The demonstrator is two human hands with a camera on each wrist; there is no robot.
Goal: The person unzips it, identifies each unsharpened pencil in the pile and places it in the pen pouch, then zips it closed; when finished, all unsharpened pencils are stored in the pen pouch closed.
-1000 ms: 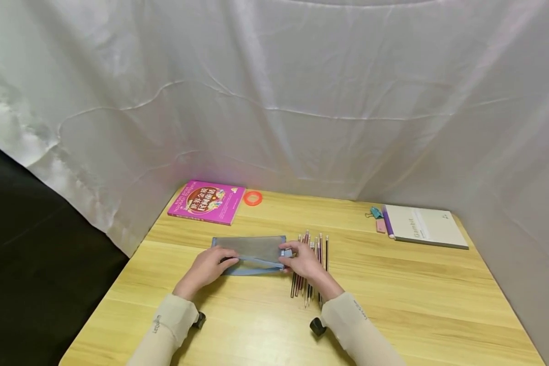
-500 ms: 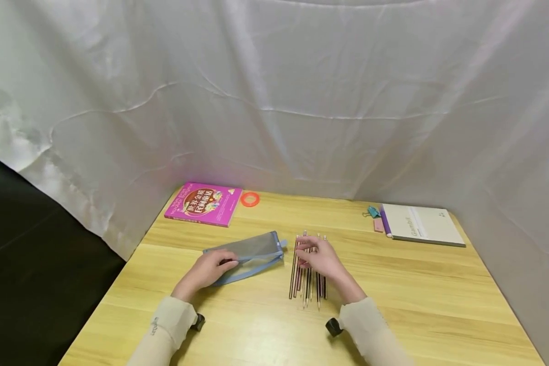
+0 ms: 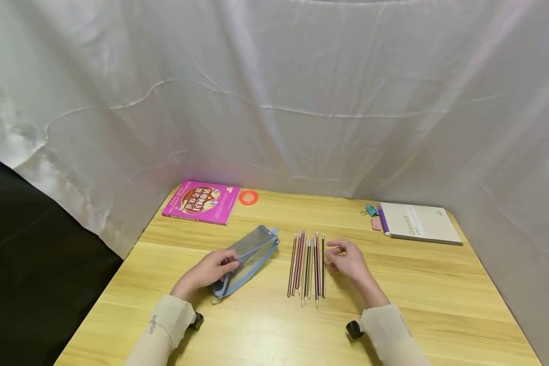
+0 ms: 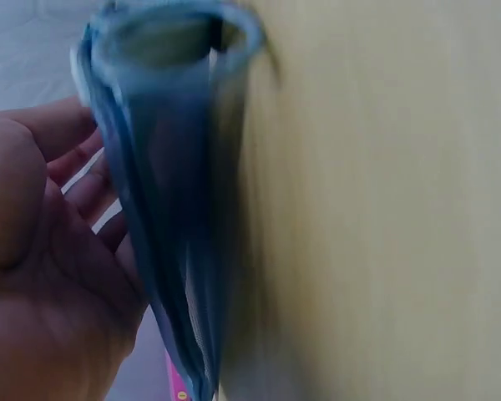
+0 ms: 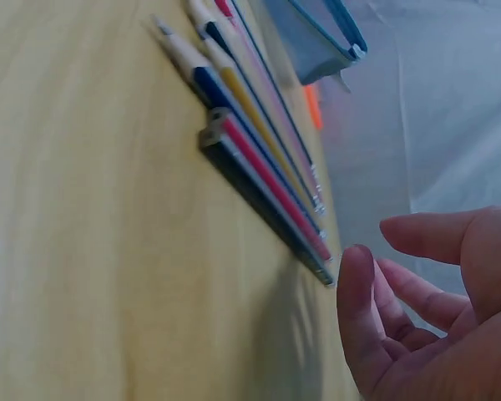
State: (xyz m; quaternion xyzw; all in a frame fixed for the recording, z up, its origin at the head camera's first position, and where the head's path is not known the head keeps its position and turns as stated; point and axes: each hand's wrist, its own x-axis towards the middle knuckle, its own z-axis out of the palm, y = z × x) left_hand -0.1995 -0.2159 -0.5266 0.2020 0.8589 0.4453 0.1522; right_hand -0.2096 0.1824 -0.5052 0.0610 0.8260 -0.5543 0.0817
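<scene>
My left hand (image 3: 212, 268) grips a blue-edged mesh pencil case (image 3: 254, 243) by its near side, thumb and fingers at its rim. The case lies slanted on the table, its blue-trimmed edges standing apart along the front. Up close in the left wrist view, the pencil case (image 4: 171, 159) looks blurred, and fingers reach behind it. Several pencils (image 3: 323, 264) lie roughly side by side, to the right of the case. Just right of them hovers my right hand (image 3: 351, 260), fingers loosely bent and holding nothing. In the right wrist view the pencils (image 5: 271, 188) lie beyond its fingertips.
A pink book (image 3: 203, 202) and an orange-red ring (image 3: 248, 197) lie at the back left. At the back right are a teal binder clip (image 3: 371, 210), a pink eraser (image 3: 376, 223), a purple marker (image 3: 383, 219) and a pale notebook (image 3: 421, 222). Grey curtain (image 3: 302, 101) encloses the wooden table.
My right hand has let go of the pencil case's right end and moved right, across the pencils to their far side. The left hand has turned the case so its right end points away.
</scene>
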